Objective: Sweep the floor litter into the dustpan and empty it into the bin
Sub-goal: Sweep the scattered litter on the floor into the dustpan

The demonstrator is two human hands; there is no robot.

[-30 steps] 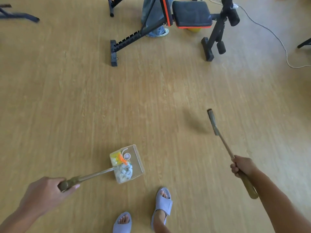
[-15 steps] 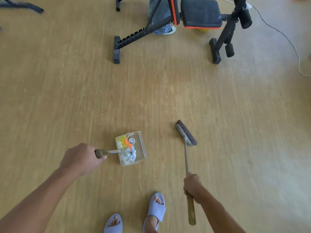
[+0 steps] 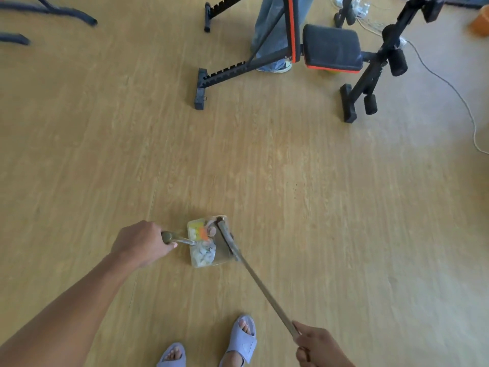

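A clear dustpan (image 3: 222, 256) lies on the wooden floor just ahead of my feet. In it lies litter (image 3: 202, 243): white crumpled bits, a yellow piece, an orange piece and a small cap. My left hand (image 3: 140, 243) grips the dustpan's short handle from the left. My right hand (image 3: 317, 347), at the lower right, grips the broom's long wooden handle. The broom head (image 3: 226, 239) rests across the dustpan's right side, next to the litter. No bin that I can name is in view.
A black and orange weight bench (image 3: 330, 49) stands at the top, with a person's jeans leg and shoe (image 3: 275, 66) behind it. A white cable (image 3: 449, 88) trails along the right. Dark frame legs (image 3: 53, 11) sit top left. My sandalled feet (image 3: 240, 340) are below.
The broom head has swung left from the bare floor onto the dustpan. My right hand has dropped lower right along the handle. The dustpan and left hand shifted slightly forward.
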